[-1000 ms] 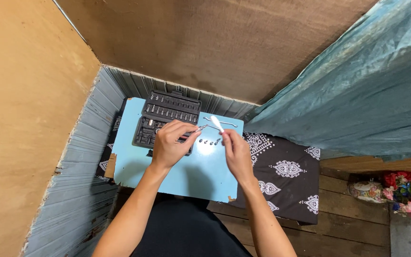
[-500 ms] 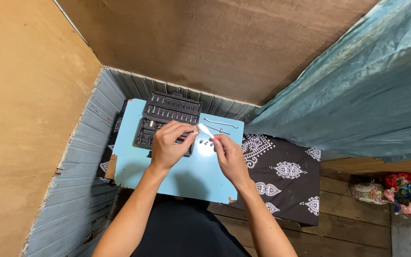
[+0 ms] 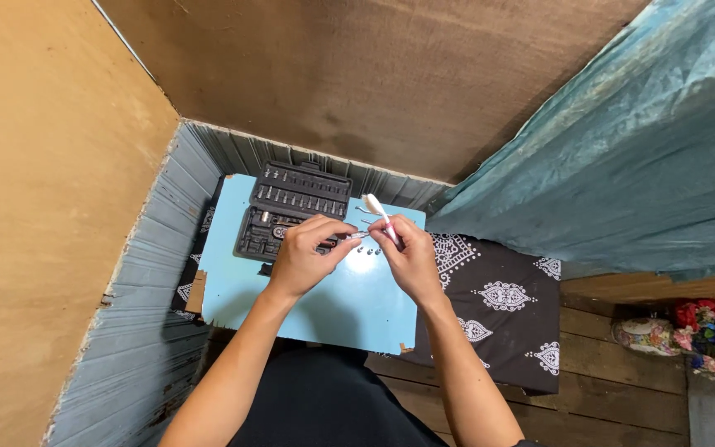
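Over a light blue board (image 3: 324, 310), my two hands meet. My left hand (image 3: 306, 255) pinches a small metal bit (image 3: 359, 236) at its fingertips. My right hand (image 3: 405, 255) grips a screwdriver handle (image 3: 379, 214), white with a pink part, its end pointing up and away. The bit sits between the two hands, close to the handle's lower end. Behind my left hand lies an open black tool case (image 3: 291, 207) with rows of sockets and bits. Small metal pieces (image 3: 367, 263) lie on the board below my hands.
The board rests on a black cloth with white patterns (image 3: 498, 310). Corrugated grey sheeting (image 3: 146, 273) lines the left side, brown walls rise behind, a teal tarp (image 3: 622, 157) hangs at right. Wooden floor planks and a flower-patterned object (image 3: 709, 331) lie at the far right.
My right hand dipped toward the board, then came back up to my left hand. The white handle now tilts upright again beside the bit.
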